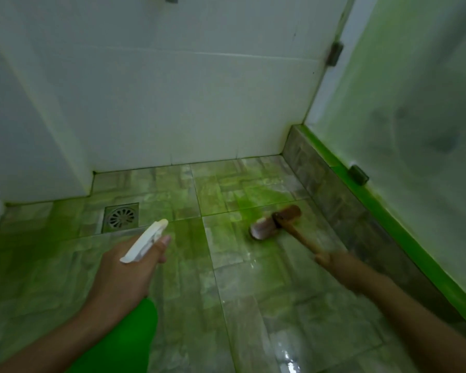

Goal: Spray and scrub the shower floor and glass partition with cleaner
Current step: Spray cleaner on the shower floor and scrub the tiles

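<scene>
Kneeling over the wet shower floor [253, 278], glass partition [414, 103] at your right. Your right hand [336, 262] grips a brush [275, 222], handle slanting back toward you, head on tile. Left hand [129, 270] holds spray bottle [145, 240], nozzle aimed fwd toward drain [121, 217].

Your two bare forearms and hands, seen from above.

Your left hand [124, 275] and right hand [339, 265] wear no gloves, and no rings, watch or bracelets show on either. Both forearms are uncovered right to the bottom edge of the view, so no sleeve or cuff appears. Your fingernails look short and unpainted. The right hand is blurred, so its finer details cannot be made out.
</scene>
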